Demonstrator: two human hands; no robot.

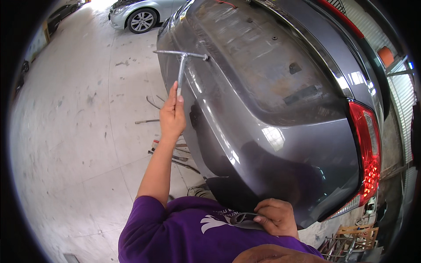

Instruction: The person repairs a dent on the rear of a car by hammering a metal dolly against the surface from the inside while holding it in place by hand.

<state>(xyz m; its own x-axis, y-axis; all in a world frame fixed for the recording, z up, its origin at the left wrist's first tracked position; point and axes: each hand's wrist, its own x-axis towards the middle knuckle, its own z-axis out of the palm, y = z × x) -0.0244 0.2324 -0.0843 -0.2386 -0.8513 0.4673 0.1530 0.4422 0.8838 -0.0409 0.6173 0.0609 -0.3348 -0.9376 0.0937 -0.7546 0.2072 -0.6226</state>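
A person in a purple shirt [188, 232] works at the rear of a grey car [280, 127] in a concrete-floored garage. The left hand [172, 115], arm raised, has its grip clenched around the lower end of a metal T-handle wrench [182, 65], whose shaft rises above the grip to a crossbar lying against the car's rear panel. Loose metal tools [175, 153] lie on the floor [70, 144] just below and beside that grip. To the right, the right hand [274, 217] pinches a small dark flat piece [245, 219] near the bumper's lower edge, just over the shirt. Farther right of this grip glows the red tail lamp [369, 153]. A silver car [138, 15] stands well beyond the wrench.
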